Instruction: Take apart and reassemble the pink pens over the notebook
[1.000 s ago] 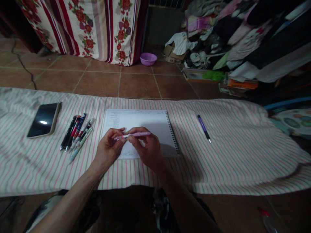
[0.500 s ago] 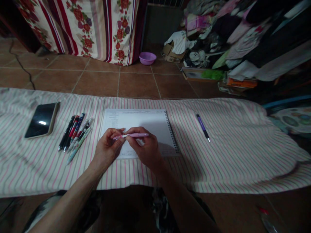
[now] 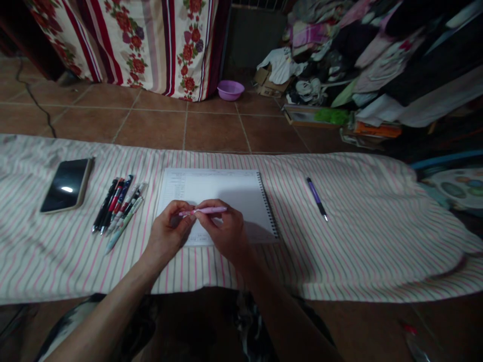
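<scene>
A pink pen [image 3: 213, 209] lies level between my two hands, over the near half of a spiral notebook [image 3: 222, 183]. My left hand [image 3: 169, 226] pinches its left end, and the fingers of my right hand [image 3: 226, 229] are closed around its right part. The fingertips of both hands almost meet at the pen's middle, hiding part of it. Beneath them the notebook page is mostly white, with small print along its left side and wire binding on the right.
Left of the notebook lie several pens [image 3: 118, 206] in a bunch and a phone [image 3: 67, 185]. A purple pen [image 3: 315, 193] rests to the right on the striped cloth [image 3: 370, 226]. Beyond are a purple basin [image 3: 230, 91] and piled clothes [image 3: 305, 32].
The pink pen looks shorter; the whitish stretch showing between my fingertips has narrowed. My hands have drawn slightly closer together. The other pens and the phone lie as before.
</scene>
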